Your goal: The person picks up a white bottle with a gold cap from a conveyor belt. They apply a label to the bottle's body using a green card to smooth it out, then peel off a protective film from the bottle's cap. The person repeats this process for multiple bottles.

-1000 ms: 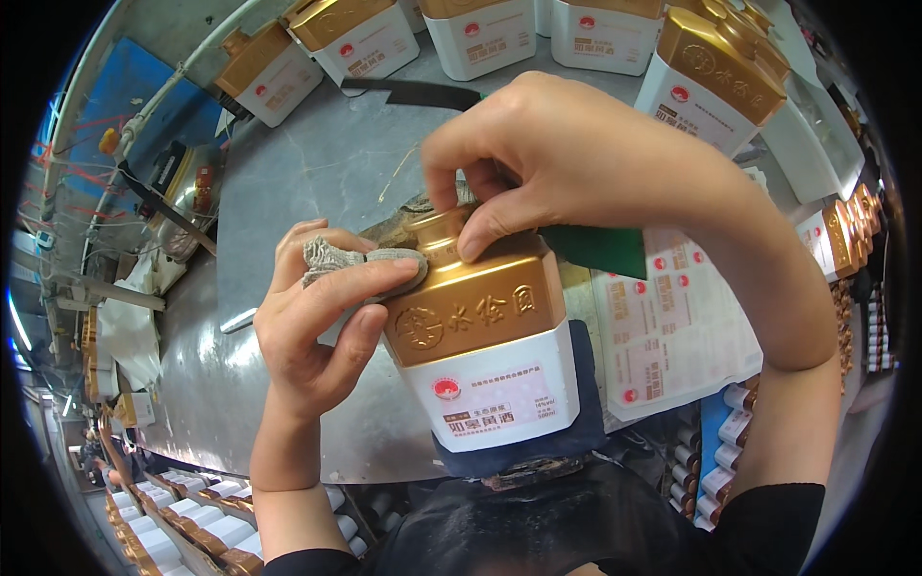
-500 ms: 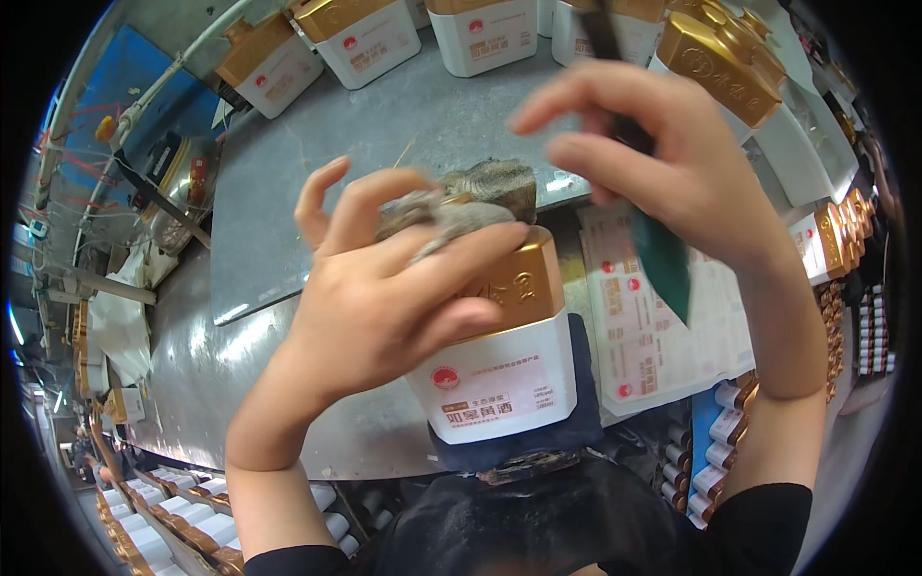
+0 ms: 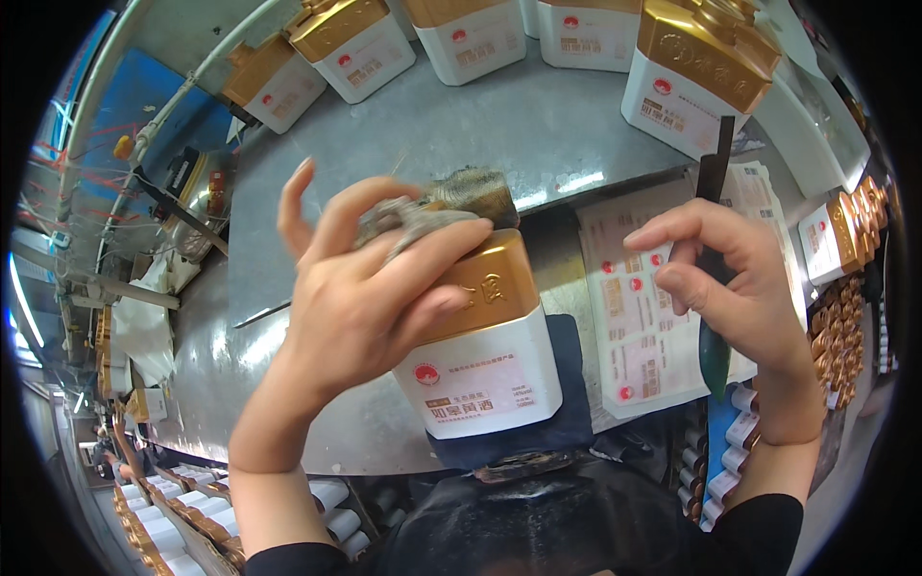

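Your white, flat-sided bottle with a gold shoulder (image 3: 485, 370) is sitting over the dark blue pad (image 3: 569, 370) at the near edge of the metal bench (image 3: 230, 403). Your left hand (image 3: 355, 288) is grasping crumpled grey cloth (image 3: 415, 221) across its top; your right grip (image 3: 754, 278) is holding a narrow black tool with a green end (image 3: 715, 171). The bottle is looking stiff, smooth, probably slippery; its narrow sides are likely offering the safest hold, clear of the print.
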Motion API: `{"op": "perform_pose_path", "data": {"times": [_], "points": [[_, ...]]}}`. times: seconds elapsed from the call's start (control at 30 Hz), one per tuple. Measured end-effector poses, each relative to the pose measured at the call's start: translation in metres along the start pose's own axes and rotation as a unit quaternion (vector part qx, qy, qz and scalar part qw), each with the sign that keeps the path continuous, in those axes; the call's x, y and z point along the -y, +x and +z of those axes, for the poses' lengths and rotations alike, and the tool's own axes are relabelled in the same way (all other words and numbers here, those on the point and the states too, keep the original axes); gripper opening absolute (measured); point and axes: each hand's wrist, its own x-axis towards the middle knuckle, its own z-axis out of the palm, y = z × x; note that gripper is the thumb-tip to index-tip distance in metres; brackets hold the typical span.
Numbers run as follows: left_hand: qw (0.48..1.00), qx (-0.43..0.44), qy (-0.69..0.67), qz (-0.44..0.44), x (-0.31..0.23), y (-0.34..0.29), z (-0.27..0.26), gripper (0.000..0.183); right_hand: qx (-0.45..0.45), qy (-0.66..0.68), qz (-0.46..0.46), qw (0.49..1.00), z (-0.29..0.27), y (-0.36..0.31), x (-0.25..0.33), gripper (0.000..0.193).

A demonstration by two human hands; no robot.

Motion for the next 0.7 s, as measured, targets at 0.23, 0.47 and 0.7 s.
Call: {"op": "perform_pose_path", "data": {"times": [0.23, 0.47, 0.7], "points": [[0.992, -0.020, -0.072, -0.105, 0.031, 0.027, -0.007, 0.033, -0.040, 0.033, 0.079, 0.996, -0.021, -0.033, -0.003, 0.018], [0.955, 0.093, -0.248, -0.134, -0.005, -0.016, -0.052, 0.030, -0.003, 0.060, 0.060, 0.996, -0.019, -0.045, -0.009, 0.012], [0.948, -0.123, -0.153, -0.252, 0.096, -0.047, -0.141, 0.035, -0.059, 0.065, 0.119, 0.989, -0.027, -0.062, -0.026, 0.012]]}}
